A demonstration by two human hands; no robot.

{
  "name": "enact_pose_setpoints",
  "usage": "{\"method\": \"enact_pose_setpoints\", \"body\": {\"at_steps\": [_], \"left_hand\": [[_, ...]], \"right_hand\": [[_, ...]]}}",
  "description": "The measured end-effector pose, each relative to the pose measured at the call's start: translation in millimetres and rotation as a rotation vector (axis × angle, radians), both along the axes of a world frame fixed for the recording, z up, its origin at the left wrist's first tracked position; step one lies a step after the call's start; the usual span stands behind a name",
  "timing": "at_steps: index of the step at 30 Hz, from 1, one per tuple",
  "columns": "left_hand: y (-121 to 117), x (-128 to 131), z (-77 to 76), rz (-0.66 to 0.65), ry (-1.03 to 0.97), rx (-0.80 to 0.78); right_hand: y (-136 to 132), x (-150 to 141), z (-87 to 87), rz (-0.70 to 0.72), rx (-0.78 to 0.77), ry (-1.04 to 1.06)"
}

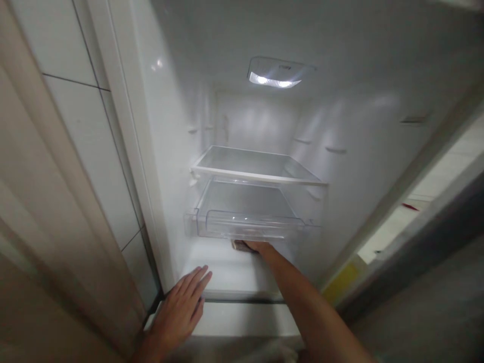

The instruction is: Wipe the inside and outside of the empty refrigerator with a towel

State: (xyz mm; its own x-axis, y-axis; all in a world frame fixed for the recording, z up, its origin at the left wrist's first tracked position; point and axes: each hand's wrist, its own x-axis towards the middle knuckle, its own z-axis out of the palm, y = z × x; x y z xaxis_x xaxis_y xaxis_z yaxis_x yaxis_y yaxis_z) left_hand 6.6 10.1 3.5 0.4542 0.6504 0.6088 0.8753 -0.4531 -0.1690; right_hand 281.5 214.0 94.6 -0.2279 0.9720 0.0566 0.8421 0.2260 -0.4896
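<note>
The right hand (257, 245) is reaching beneath the clear plastic drawer (251, 226) of a lit refrigerator (162, 151) and is touching a brownish, cloth-like pad (238, 246). The pad is lying on the white compartment floor (221, 275), just below the drawer front in this view. Right fingers are mostly being hidden; cannot tell whether they are pinching the pad or lying flat on it. The left hand (180, 307) is hovering over or resting at the front left edge of the floor (contact unclear), palm down, fingers extending straight and close together, thumb standing slightly apart. Above the drawer, a white-trimmed shelf (245, 162) is spanning the side walls; higher up, a ceiling lamp (274, 80) is glowing.
</note>
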Motion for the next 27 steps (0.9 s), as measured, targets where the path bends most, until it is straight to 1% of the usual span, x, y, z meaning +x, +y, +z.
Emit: {"method": "enact_pose_setpoints", "body": {"at_steps": [3, 7, 12, 15, 18, 21, 24, 27], "left_hand": [[2, 0, 1.5, -0.023, -0.004, 0.043], [3, 2, 3.5, -0.064, 0.008, 0.100], [5, 1, 0.1, -0.075, 0.012, 0.144], [8, 0, -4.8, -0.089, 0.015, 0.163], [10, -1, -7.0, -0.095, 0.008, 0.176], [10, -1, -6.6, -0.099, 0.005, 0.187], [10, 0, -7.4, -0.094, 0.006, 0.181], [10, -2, -9.6, -0.090, 0.004, 0.187]], "right_hand": [[-26, 6, -2.5, 0.079, -0.001, -0.078], [-69, 7, -11.1, 0.190, 0.028, -0.214], [-122, 8, -10.8, 0.198, 0.107, -0.262], [-139, 12, -8.4, 0.198, 0.162, -0.336], [-135, 28, -3.7, 0.221, 0.253, -0.498], [-117, 63, 3.9, 0.114, 0.293, -0.651], [-98, 101, 8.2, 0.005, 0.284, -0.688], [-82, 119, 4.9, -0.036, 0.293, -0.678]]}}
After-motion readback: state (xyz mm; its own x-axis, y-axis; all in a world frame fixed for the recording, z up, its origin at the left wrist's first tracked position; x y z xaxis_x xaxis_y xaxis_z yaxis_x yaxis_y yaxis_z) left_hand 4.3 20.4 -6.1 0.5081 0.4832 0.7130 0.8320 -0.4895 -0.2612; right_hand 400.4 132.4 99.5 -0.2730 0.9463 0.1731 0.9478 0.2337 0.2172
